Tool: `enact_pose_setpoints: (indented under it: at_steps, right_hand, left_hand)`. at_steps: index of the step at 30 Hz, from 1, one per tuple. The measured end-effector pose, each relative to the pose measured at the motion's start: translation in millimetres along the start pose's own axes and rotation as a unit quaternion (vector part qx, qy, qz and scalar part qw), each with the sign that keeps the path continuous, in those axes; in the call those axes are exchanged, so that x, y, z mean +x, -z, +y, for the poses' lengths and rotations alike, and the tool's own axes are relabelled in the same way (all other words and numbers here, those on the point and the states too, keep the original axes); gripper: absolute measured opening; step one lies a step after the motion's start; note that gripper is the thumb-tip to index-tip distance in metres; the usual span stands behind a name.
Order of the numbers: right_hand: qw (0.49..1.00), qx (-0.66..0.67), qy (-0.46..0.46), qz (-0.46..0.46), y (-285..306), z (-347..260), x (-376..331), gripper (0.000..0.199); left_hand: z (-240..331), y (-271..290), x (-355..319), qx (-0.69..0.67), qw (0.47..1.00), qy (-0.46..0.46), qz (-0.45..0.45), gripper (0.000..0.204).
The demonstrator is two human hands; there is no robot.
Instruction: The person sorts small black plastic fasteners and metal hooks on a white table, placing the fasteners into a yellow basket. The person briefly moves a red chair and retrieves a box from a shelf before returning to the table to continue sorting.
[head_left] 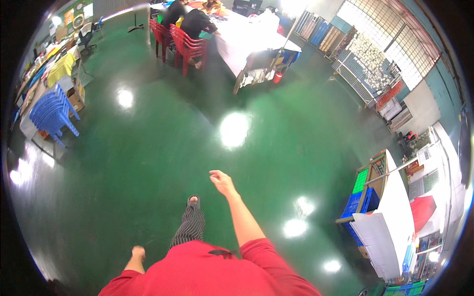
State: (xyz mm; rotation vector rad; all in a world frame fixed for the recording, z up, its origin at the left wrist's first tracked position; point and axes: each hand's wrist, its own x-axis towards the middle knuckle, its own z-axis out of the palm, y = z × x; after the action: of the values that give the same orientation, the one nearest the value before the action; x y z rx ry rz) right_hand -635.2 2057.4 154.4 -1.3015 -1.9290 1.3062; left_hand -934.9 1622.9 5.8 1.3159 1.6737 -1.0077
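Evidently nothing is being carried by the right hand (223,183), which is held forward above the floor (158,163) with fingers parted slightly in a loose curl, probably to balance a walking step. The left hand (138,254) hangs low and blurred; I cannot tell whether its fingers are spread or closed. Nearest to both are the striped trousers (190,224), between them, ending at a dark sandal (193,203). Blue chairs (53,112) are nested on the left, presumably to save space, while red chairs (187,47) stand at the far counter (228,42), giving people seats. The green floor is smooth and glossy, mirroring lamps as white blots; the red top (207,271) looks finely ribbed, the trousers soft and pinstriped, and the chairs are moulded plastic with slatted backs.
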Motion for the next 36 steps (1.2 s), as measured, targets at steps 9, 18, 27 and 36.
enact_pose_setpoints:
  at_steps: [9, 18, 27, 36]
  right_hand:
    - [0.923, -0.183, -0.336, -0.05, 160.0, 137.9, 76.9, 0.043]
    - [0.757, -0.067, -0.649, 0.041, 386.4, 342.3, 103.9, 0.014]
    - [0.954, 0.061, -0.28, 0.083, 510.5, 266.8, 574.6, 0.029]
    - [0.893, 0.133, -0.423, 0.074, 658.6, 341.9, 749.1, 0.028]
  left_hand:
    - [94.1, 423.2, 150.1, -0.326, 0.858, -0.184, 0.352, 0.035]
    - [104.2, 802.6, 277.6, -0.46, 0.763, -0.105, 0.441, 0.029]
    - [207.5, 743.2, 341.0, -0.239, 0.97, 0.025, -0.02, 0.034]
    - [323.1, 1106.0, 517.5, -0.05, 0.983, -0.132, -0.121, 0.028]
